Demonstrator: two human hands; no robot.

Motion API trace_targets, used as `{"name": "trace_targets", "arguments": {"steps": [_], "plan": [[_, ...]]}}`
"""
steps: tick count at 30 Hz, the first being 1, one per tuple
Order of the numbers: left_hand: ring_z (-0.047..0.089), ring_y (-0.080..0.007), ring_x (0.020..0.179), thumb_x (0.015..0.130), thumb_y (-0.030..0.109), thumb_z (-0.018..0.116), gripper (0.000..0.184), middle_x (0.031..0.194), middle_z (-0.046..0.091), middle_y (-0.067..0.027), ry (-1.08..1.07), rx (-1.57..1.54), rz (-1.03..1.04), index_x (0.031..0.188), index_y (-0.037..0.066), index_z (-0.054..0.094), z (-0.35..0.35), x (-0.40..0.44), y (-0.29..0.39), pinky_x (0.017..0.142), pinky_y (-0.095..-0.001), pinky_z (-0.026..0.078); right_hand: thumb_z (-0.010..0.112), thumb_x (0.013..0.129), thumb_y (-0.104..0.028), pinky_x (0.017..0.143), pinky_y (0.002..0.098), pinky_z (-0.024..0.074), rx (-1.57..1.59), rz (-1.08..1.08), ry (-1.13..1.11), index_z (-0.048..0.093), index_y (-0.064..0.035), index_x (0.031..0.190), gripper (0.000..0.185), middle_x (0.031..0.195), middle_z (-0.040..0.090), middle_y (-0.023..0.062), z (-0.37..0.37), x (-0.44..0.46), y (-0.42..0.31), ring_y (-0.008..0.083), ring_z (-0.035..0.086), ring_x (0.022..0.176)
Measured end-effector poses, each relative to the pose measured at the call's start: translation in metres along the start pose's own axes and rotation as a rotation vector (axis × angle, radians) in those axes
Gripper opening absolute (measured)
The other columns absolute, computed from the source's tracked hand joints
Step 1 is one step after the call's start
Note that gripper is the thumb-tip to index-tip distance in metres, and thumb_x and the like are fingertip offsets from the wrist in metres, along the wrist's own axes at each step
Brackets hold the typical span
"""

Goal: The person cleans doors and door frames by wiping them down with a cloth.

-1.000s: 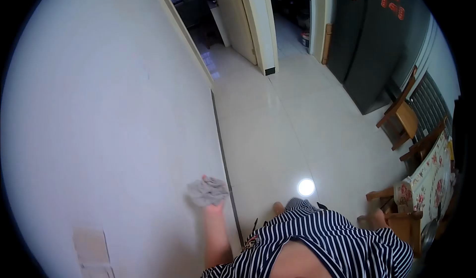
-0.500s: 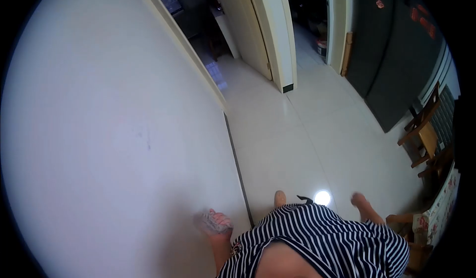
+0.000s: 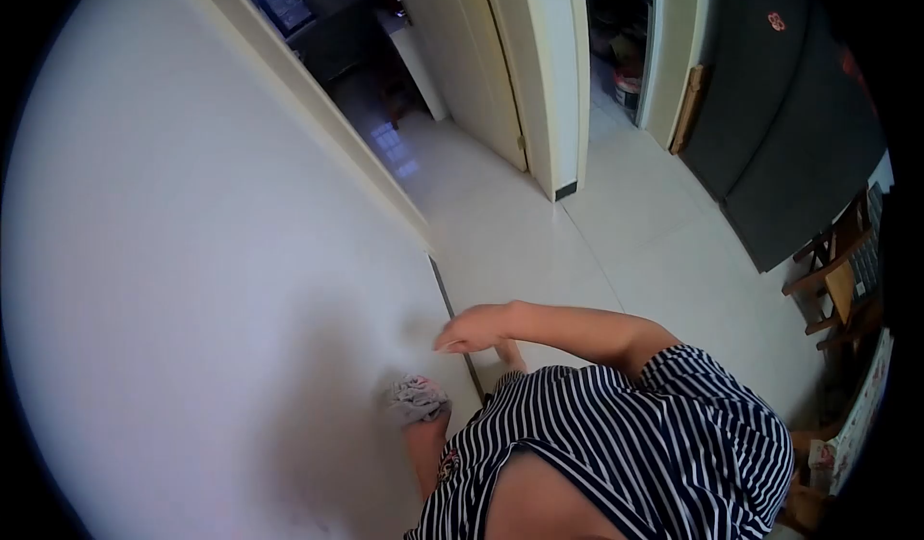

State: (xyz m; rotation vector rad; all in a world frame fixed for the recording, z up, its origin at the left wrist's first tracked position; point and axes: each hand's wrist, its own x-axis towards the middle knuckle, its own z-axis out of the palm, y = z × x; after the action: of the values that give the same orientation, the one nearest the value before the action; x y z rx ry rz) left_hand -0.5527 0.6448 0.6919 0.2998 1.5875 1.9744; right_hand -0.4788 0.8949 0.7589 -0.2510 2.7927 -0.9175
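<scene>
grey crumpled cloth (image 3: 412, 407) is clamped in left hand (image 3: 423, 383)
right hand (image 3: 472, 330) is held near white wall (image 3: 212, 232); its grip cannot be told

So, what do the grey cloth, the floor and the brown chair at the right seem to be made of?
Grey cloth: soft, matt textile, since it bunches into folds; fibre unclear.
Floor: probably glossy ceramic or polished stone tile, being pale with reflections and a straight seam.
Brown chair: likely varnished wood, from its warm colour; grain too small to see.
</scene>
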Motion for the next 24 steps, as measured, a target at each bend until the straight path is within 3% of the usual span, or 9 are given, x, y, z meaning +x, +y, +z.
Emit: {"name": "trace_targets", "arguments": {"steps": [3, 4, 6, 8, 11, 15, 20, 22, 24], "plan": [[0.063, -0.0213, 0.087, 0.089, 0.046, 0.054, 0.034, 0.093, 0.067, -0.0023, 0.149, 0.093, 0.097, 0.097, 0.015, 0.066, 0.007, 0.018, -0.002, 0.075, -0.0402, 0.054, 0.052, 0.096, -0.02, 0.099, 0.044, 0.046, 0.134, 0.231, 0.233, 0.057, -0.0109, 0.131, 0.036, 0.127, 0.061, 0.0165, 0.072, -0.068, 0.1, 0.033, 0.058, 0.117], [0.064, -0.0213, 0.087, 0.089, 0.046, 0.055, 0.034, 0.093, 0.067, -0.0019, 0.132, -0.091, -0.002, 0.096, 0.015, 0.066, 0.01, 0.024, -0.004, 0.075, -0.0406, 0.054, 0.053, 0.095, -0.02, 0.1, 0.0438, 0.0456, 0.122, 0.512, 0.278, 0.058, -0.0096, 0.13, 0.037, 0.127, 0.061, 0.0176, 0.105, -0.122, 0.137, 0.0344, 0.057, 0.117], [0.064, -0.0205, 0.087, 0.091, 0.047, 0.052, 0.035, 0.093, 0.067, -0.0011, 0.078, -1.069, -0.485, 0.098, 0.017, 0.066, 0.005, 0.025, -0.022, 0.073, -0.039, 0.054, 0.053, 0.094, -0.021, 0.101, 0.0435, 0.045, 0.151, 1.095, 0.361, 0.059, -0.0071, 0.128, 0.038, 0.128, 0.06, 0.0196, 0.169, -0.23, 0.206, 0.0371, 0.056, 0.118], [0.064, -0.0207, 0.086, 0.092, 0.047, 0.05, 0.035, 0.093, 0.067, -0.0014, 0.149, -1.015, -0.497, 0.098, 0.016, 0.065, -0.006, 0.029, -0.039, 0.072, -0.0387, 0.054, 0.055, 0.09, -0.017, 0.098, 0.0424, 0.0482, 0.085, 1.626, 0.272, 0.066, -0.0024, 0.116, 0.031, 0.124, 0.062, 0.0203, 0.207, -0.351, 0.2, 0.0343, 0.058, 0.118], [0.064, -0.0218, 0.084, 0.094, 0.049, 0.045, 0.038, 0.094, 0.066, -0.0024, 0.155, -0.877, -0.471, 0.098, 0.017, 0.065, -0.01, 0.021, -0.046, 0.069, -0.04, 0.054, 0.059, 0.091, -0.02, 0.088, 0.0377, 0.0536, -0.012, 1.908, 0.503, 0.07, -0.0055, 0.109, 0.026, 0.107, 0.07, 0.0164, 0.303, -0.516, 0.201, 0.0283, 0.067, 0.104], [0.063, -0.0215, 0.081, 0.093, 0.052, 0.045, 0.039, 0.092, 0.065, -0.0028, 0.103, -0.907, -0.487, 0.095, 0.018, 0.064, 0.015, 0.006, 0.009, 0.066, -0.0392, 0.052, 0.066, 0.083, -0.03, 0.07, 0.0406, 0.0534, -0.144, 1.453, -0.426, 0.073, -0.0089, 0.081, 0.022, 0.083, 0.073, 0.009, 0.331, -0.595, 0.111, 0.0228, 0.07, 0.081], [0.061, -0.0201, 0.075, 0.089, 0.059, 0.045, 0.045, 0.086, 0.064, -0.0022, 0.092, -0.959, -0.495, 0.086, 0.017, 0.061, 0.007, 0.032, -0.009, 0.063, -0.0358, 0.049, 0.056, 0.089, -0.025, 0.095, 0.0418, 0.0479, 0.254, 2.08, 0.086, 0.066, -0.0062, 0.114, 0.033, 0.124, 0.062, 0.0154, 0.323, -0.512, 0.088, 0.0293, 0.058, 0.117], [0.061, -0.0186, 0.069, 0.092, 0.053, 0.046, 0.039, 0.086, 0.064, -0.0014, 0.008, -1.035, -0.532, 0.087, 0.017, 0.061, 0.012, 0.029, 0.0, 0.064, -0.0373, 0.05, 0.053, 0.09, -0.024, 0.099, 0.0423, 0.047, 0.18, 1.87, 0.113, 0.065, -0.0062, 0.12, 0.036, 0.129, 0.06, 0.0172, 0.299, -0.444, 0.134, 0.0315, 0.057, 0.121], [0.061, -0.0178, 0.067, 0.093, 0.05, 0.046, 0.036, 0.086, 0.064, -0.001, -0.027, -1.08, -0.52, 0.087, 0.017, 0.061, 0.018, 0.018, 0.022, 0.065, -0.0381, 0.051, 0.054, 0.088, -0.024, 0.097, 0.0428, 0.0475, -0.085, 1.252, -0.076, 0.066, -0.0075, 0.117, 0.036, 0.124, 0.062, 0.0182, 0.254, -0.354, 0.211, 0.0333, 0.059, 0.115]]}}
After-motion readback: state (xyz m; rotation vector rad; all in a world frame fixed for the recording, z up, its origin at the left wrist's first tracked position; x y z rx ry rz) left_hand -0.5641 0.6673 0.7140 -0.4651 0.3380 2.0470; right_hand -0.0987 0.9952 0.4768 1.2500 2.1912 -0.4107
